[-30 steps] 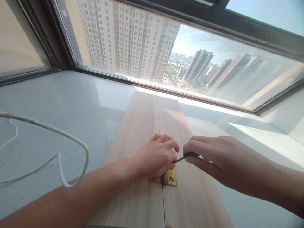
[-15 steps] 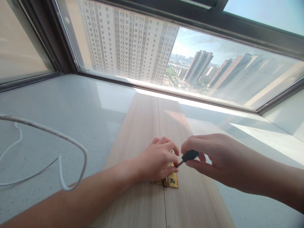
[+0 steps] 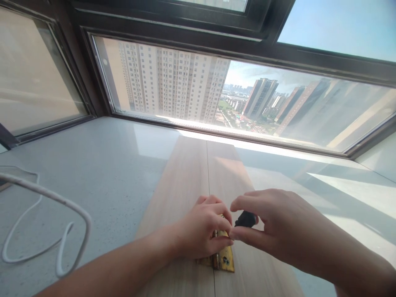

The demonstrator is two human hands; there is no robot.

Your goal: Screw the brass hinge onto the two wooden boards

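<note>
A brass-coloured hinge (image 3: 225, 260) lies across the seam between two pale wooden boards, the left board (image 3: 182, 177) and the right board (image 3: 224, 169). My left hand (image 3: 204, 229) rests over the hinge, its fingers curled and its thumb and fingertips close together at the right leaf. What they pinch is hidden. A screw hole shows in the hinge's near right part. In my right hand (image 3: 275, 218) is a screwdriver with a black handle (image 3: 246, 219), held between thumb and fingers. Its tip points left toward my left fingertips and is covered by them.
White cable (image 3: 82, 214) loops up at the left, near my left forearm. The boards lie on a pale speckled sill (image 3: 123, 165) that reaches the dark window frame (image 3: 198, 130). Bright sunlight falls on the sill's right side.
The view has tilted up, so hands, hinge and boards sit lower. My right hand has turned around the screwdriver, with its thumb now nearer my left fingertips. My left hand keeps its place on the hinge.
</note>
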